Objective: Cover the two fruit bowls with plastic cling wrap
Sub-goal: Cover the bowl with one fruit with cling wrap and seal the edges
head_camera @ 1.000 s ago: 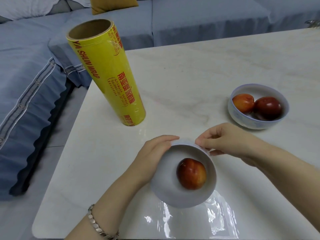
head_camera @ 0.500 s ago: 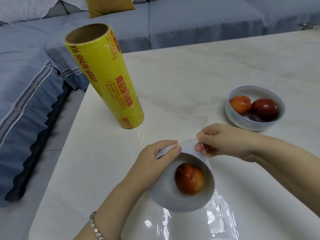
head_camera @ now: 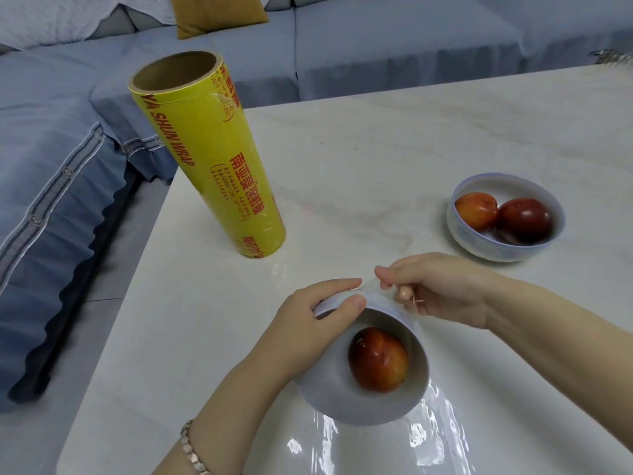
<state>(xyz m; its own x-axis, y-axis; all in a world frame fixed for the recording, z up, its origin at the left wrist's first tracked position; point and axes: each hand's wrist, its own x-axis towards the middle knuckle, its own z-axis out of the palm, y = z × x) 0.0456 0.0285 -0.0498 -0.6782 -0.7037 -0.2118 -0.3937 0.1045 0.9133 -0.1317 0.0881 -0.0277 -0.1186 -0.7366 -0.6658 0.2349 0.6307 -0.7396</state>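
Note:
A white bowl (head_camera: 342,402) with one red fruit (head_camera: 378,359) is tipped toward me, its mouth facing the camera. My left hand (head_camera: 310,332) grips its left side and far edge, thumb over the rim. My right hand (head_camera: 442,289) pinches clear cling wrap (head_camera: 442,437) at the bowl's far edge; the film runs under the bowl and spreads shiny on the table in front. A second white bowl (head_camera: 479,246) with two red fruits stands uncovered at the right. The yellow cling wrap roll (head_camera: 209,156) stands upright at the table's left.
The white marble table (head_camera: 376,149) ends at its left edge just beside the roll. A blue sofa (head_camera: 394,46) with cushions runs behind and to the left of the table. A metal object (head_camera: 613,58) shows at the far right table edge.
The near bowl has tilted further toward me. My left thumb has come over its rim. My right hand has drawn the wrap up and over the far edge.

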